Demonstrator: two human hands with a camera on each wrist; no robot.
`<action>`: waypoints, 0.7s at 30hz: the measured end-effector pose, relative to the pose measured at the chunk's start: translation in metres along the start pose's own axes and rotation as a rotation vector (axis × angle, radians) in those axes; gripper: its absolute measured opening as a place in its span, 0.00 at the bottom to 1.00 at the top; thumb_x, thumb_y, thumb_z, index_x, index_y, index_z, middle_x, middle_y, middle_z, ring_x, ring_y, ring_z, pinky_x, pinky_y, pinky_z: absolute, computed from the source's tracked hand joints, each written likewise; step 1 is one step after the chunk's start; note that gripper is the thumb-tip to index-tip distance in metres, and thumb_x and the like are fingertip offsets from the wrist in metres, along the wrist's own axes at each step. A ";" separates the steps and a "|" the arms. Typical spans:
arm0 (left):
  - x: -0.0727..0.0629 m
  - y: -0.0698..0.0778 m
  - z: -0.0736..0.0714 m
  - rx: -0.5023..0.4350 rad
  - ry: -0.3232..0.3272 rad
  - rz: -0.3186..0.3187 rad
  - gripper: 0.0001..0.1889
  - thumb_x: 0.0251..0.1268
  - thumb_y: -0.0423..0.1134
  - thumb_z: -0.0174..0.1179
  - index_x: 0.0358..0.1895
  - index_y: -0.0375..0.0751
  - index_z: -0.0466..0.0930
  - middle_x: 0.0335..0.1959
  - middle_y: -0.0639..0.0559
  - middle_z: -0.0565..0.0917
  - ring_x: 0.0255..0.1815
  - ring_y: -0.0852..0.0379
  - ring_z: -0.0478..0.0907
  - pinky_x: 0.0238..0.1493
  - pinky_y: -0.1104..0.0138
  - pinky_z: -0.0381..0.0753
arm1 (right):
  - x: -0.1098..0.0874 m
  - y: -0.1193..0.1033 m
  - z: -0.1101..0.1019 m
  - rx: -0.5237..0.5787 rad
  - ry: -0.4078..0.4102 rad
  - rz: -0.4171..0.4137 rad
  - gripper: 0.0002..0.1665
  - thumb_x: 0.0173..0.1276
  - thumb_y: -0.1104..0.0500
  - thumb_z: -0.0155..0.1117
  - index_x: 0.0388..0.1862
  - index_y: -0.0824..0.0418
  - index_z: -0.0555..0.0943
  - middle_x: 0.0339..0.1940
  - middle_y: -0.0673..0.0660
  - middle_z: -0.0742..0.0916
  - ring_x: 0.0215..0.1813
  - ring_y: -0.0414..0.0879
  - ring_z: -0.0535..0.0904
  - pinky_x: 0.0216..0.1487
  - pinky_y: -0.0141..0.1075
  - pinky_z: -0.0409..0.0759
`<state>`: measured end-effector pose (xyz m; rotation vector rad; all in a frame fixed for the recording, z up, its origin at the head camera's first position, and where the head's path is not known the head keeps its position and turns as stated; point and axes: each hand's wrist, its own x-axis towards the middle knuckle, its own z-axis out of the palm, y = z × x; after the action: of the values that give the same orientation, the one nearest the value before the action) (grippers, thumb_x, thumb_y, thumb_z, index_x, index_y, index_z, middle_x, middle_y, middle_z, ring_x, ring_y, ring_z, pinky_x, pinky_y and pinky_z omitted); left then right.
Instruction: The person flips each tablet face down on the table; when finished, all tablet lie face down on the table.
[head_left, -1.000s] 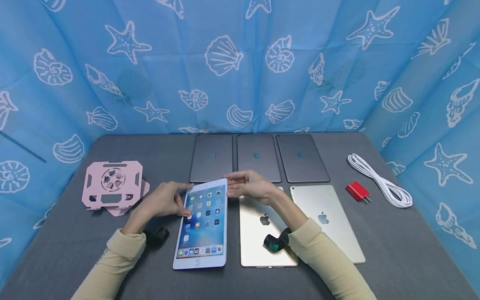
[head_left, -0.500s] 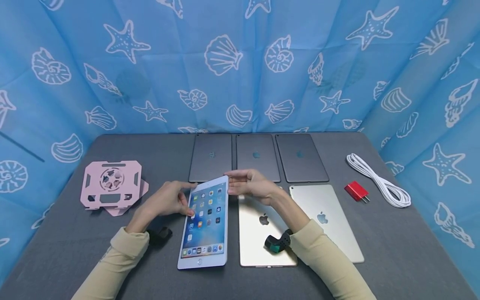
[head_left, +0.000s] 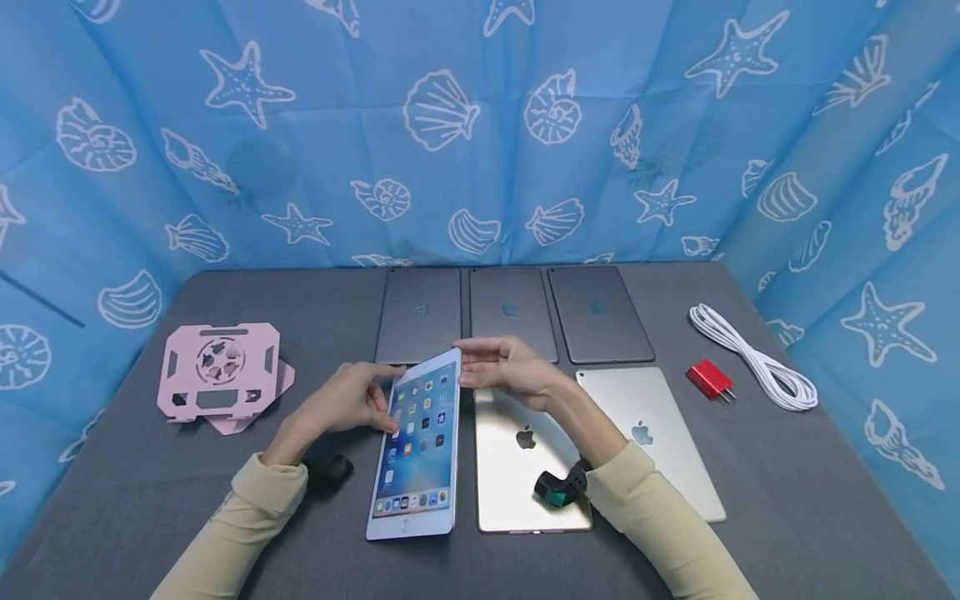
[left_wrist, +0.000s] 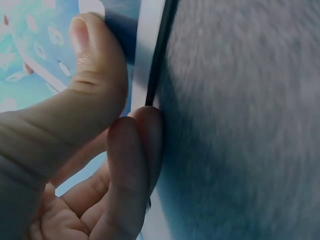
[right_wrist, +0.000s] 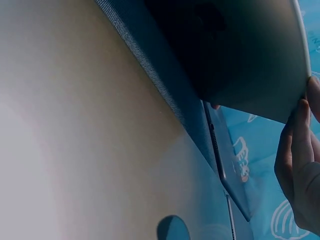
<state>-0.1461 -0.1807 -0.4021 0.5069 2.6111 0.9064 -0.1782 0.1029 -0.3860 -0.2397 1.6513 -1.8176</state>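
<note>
A white-bezelled tablet with its screen lit and rows of app icons is tilted up off the grey table. My left hand pinches its left edge, thumb on the screen and fingers along the edge, as the left wrist view shows up close. At the upper right corner my right hand holds the edge with its fingertips. The right wrist view shows the tablet's dark, shaded back and the corner between the fingers. Beneath my right forearm lies a gold tablet, back up and partly covered.
Another pale tablet lies face down to the right. Along the back are three dark grey tablets, including the middle one. A pink folding stand is at left. A red charger plug and coiled white cable lie far right.
The lit tablet has shifted slightly right and tilted more, so its screen looks narrower. My left hand has moved right with it. The right hand keeps its hold at the corner.
</note>
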 end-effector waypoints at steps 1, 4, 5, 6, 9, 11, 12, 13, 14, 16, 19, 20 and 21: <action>0.001 0.000 0.001 -0.009 -0.003 0.009 0.46 0.49 0.39 0.81 0.72 0.30 0.70 0.23 0.53 0.83 0.22 0.63 0.76 0.24 0.70 0.74 | -0.001 0.000 -0.001 -0.001 -0.001 -0.005 0.42 0.64 0.76 0.63 0.77 0.69 0.65 0.67 0.69 0.81 0.50 0.42 0.87 0.64 0.44 0.81; 0.004 0.001 0.004 -0.036 -0.013 0.026 0.46 0.49 0.38 0.81 0.73 0.30 0.68 0.24 0.54 0.84 0.22 0.63 0.77 0.25 0.71 0.76 | -0.003 -0.001 -0.002 -0.006 -0.004 -0.015 0.41 0.65 0.74 0.63 0.77 0.67 0.66 0.68 0.69 0.81 0.52 0.43 0.87 0.70 0.49 0.77; 0.005 0.002 0.006 -0.044 -0.015 0.036 0.46 0.49 0.38 0.81 0.73 0.29 0.68 0.24 0.54 0.84 0.22 0.63 0.78 0.26 0.71 0.77 | -0.004 -0.001 -0.003 -0.006 -0.004 -0.015 0.40 0.65 0.73 0.63 0.77 0.66 0.66 0.68 0.68 0.80 0.53 0.43 0.87 0.71 0.50 0.76; 0.006 0.003 0.007 -0.051 -0.017 0.037 0.46 0.49 0.38 0.80 0.73 0.30 0.68 0.24 0.54 0.84 0.22 0.64 0.78 0.26 0.71 0.77 | -0.005 -0.001 -0.004 -0.011 -0.006 -0.018 0.40 0.66 0.73 0.63 0.77 0.66 0.66 0.69 0.69 0.80 0.53 0.43 0.87 0.71 0.51 0.75; 0.008 0.006 0.010 -0.064 -0.020 0.044 0.46 0.49 0.37 0.80 0.73 0.30 0.68 0.25 0.55 0.84 0.22 0.64 0.78 0.26 0.71 0.78 | -0.007 -0.002 -0.006 -0.019 -0.007 -0.019 0.40 0.66 0.70 0.65 0.77 0.65 0.66 0.71 0.69 0.78 0.55 0.44 0.86 0.72 0.52 0.74; 0.009 0.008 0.012 -0.070 -0.018 0.047 0.46 0.49 0.36 0.80 0.73 0.31 0.68 0.25 0.55 0.84 0.22 0.63 0.78 0.26 0.71 0.78 | -0.008 -0.002 -0.007 -0.018 -0.006 -0.020 0.41 0.66 0.70 0.66 0.77 0.64 0.66 0.72 0.69 0.77 0.56 0.44 0.86 0.72 0.52 0.73; 0.009 0.009 0.013 -0.075 -0.017 0.042 0.46 0.49 0.36 0.80 0.73 0.31 0.68 0.25 0.55 0.84 0.22 0.63 0.79 0.26 0.71 0.78 | -0.009 -0.002 -0.008 -0.015 -0.004 -0.019 0.41 0.66 0.70 0.66 0.78 0.64 0.66 0.72 0.69 0.77 0.56 0.44 0.86 0.73 0.53 0.73; 0.010 0.010 0.014 -0.079 -0.017 0.043 0.45 0.49 0.36 0.80 0.73 0.31 0.68 0.26 0.55 0.84 0.22 0.63 0.79 0.26 0.71 0.79 | -0.009 -0.002 -0.008 -0.009 0.000 -0.017 0.41 0.66 0.70 0.66 0.77 0.64 0.66 0.72 0.69 0.76 0.56 0.44 0.86 0.73 0.53 0.72; 0.010 0.011 0.016 -0.081 -0.017 0.042 0.45 0.49 0.36 0.80 0.73 0.31 0.68 0.26 0.55 0.84 0.22 0.63 0.79 0.26 0.71 0.79 | -0.010 -0.003 -0.008 -0.008 0.001 -0.017 0.41 0.66 0.70 0.66 0.78 0.64 0.66 0.73 0.69 0.76 0.56 0.44 0.86 0.73 0.54 0.72; 0.012 0.013 0.017 -0.084 -0.014 0.039 0.46 0.49 0.35 0.80 0.73 0.31 0.68 0.27 0.55 0.84 0.23 0.63 0.80 0.27 0.71 0.80 | -0.011 -0.004 -0.008 -0.005 0.003 -0.018 0.40 0.67 0.70 0.65 0.78 0.64 0.66 0.73 0.69 0.75 0.57 0.43 0.85 0.74 0.55 0.70; 0.014 0.016 0.020 -0.086 -0.009 0.031 0.46 0.49 0.34 0.80 0.73 0.31 0.67 0.28 0.54 0.84 0.23 0.63 0.80 0.27 0.72 0.80 | -0.013 -0.005 -0.008 -0.013 -0.001 -0.026 0.40 0.68 0.71 0.63 0.79 0.64 0.64 0.74 0.70 0.74 0.56 0.43 0.85 0.74 0.56 0.70; 0.014 0.017 0.021 -0.087 -0.005 0.029 0.46 0.48 0.34 0.80 0.73 0.31 0.67 0.28 0.54 0.84 0.23 0.63 0.79 0.27 0.72 0.80 | -0.013 -0.006 -0.008 -0.016 -0.002 -0.029 0.40 0.69 0.71 0.63 0.79 0.64 0.64 0.74 0.70 0.74 0.56 0.42 0.85 0.74 0.57 0.70; 0.015 0.018 0.022 -0.086 -0.003 0.030 0.46 0.48 0.34 0.80 0.73 0.31 0.68 0.28 0.54 0.84 0.23 0.63 0.79 0.27 0.72 0.79 | -0.013 -0.006 -0.008 -0.018 -0.001 -0.028 0.40 0.69 0.71 0.62 0.79 0.64 0.64 0.74 0.71 0.73 0.56 0.42 0.85 0.74 0.57 0.70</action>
<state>-0.1466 -0.1495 -0.4097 0.5252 2.5550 1.0222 -0.1741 0.1167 -0.3777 -0.2726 1.6723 -1.8238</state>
